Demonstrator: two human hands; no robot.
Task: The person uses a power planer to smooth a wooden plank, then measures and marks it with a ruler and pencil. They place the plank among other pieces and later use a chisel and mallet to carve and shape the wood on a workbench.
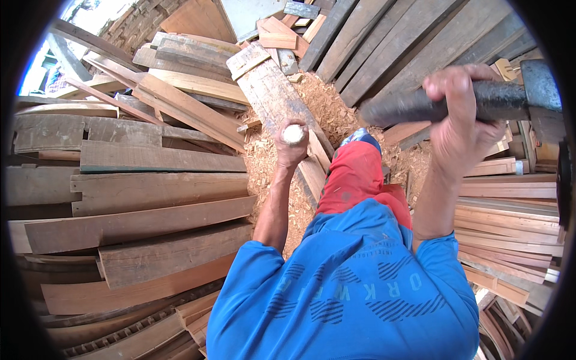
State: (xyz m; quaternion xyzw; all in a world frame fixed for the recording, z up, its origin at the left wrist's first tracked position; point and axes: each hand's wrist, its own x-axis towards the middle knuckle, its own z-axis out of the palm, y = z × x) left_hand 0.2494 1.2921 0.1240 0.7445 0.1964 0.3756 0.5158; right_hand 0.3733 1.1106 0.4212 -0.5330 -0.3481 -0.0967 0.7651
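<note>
My left hand is closed around an upright chisel, seen end-on. Only the pale, round top of its handle shows; the blade is hidden below the fist. Under that hand lies a worn, pale plank, dusted with wood bits and with a small strip across its far end. Raised at the right, my right hand grips a mallet by its thick dark handle. The blocky grey head points right, apart from the chisel, and the handle's left end is blurred.
Wood chips cover the ground around the plank. Stacked boards crowd the left side, and more boards are piled at the right. Long dark planks lean at the back right. My red-clad leg is beside the plank.
</note>
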